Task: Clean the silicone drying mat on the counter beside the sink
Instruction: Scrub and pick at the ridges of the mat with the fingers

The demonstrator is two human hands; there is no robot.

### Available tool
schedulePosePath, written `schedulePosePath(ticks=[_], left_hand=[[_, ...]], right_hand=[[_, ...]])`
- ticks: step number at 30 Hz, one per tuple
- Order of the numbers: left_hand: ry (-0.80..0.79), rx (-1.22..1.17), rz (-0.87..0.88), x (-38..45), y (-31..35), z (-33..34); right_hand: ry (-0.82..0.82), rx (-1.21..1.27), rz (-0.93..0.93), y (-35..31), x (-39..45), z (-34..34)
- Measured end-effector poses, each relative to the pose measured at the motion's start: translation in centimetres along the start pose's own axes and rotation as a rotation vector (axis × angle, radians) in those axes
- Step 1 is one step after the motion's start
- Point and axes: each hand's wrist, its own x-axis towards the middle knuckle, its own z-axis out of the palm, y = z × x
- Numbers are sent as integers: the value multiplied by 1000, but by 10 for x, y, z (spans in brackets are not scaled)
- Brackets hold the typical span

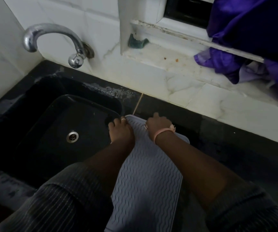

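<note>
Grey wavy-ribbed silicone drying mat (145, 178) flat on dark desk (227, 148), just right of black sink (54, 124). Left hand (120, 131) pinches mat's far left corner. Right hand (158, 127), fingers curled, grip unclear, at far edge. No readable writing.

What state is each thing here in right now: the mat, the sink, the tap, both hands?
Silicone drying mat: flat on the counter beside the sink.
Left hand: gripping the mat's far left corner.
Right hand: on the mat's far end, fingers curled.
Sink: no dishes in it.
Tap: no water running.
</note>
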Motion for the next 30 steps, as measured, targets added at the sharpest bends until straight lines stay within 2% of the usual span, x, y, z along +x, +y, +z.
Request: schedulePosePath(ticks=[2, 6, 8, 12, 15, 18, 20, 24, 30], left_hand=[[8, -34, 10, 0, -1, 3], [12, -111, 35, 0, -4, 8], [8, -153, 44, 0, -6, 10], [36, -166, 34, 2, -4, 11], [15, -118, 26, 0, -1, 8], [21, -82, 34, -1, -2, 6], [30, -56, 30, -2, -2, 4], [17, -20, 10, 1, 3, -2], [-34, -17, -27, 2, 5, -5]], right_hand=[[-24, -14, 24, 11, -9, 1], [-217, -88, 112, 17, -7, -19], [-249, -91, 151, 20, -1, -29], [-92, -10, 99, 22, 11, -35], [43, 284, -24, 2, 23, -27], [94, 557, -129, -25, 25, -4], [97, 440, -198, -38, 25, 16], [146, 294, -174, -40, 26, 25], [-9, 107, -100, -17, 14, 9]])
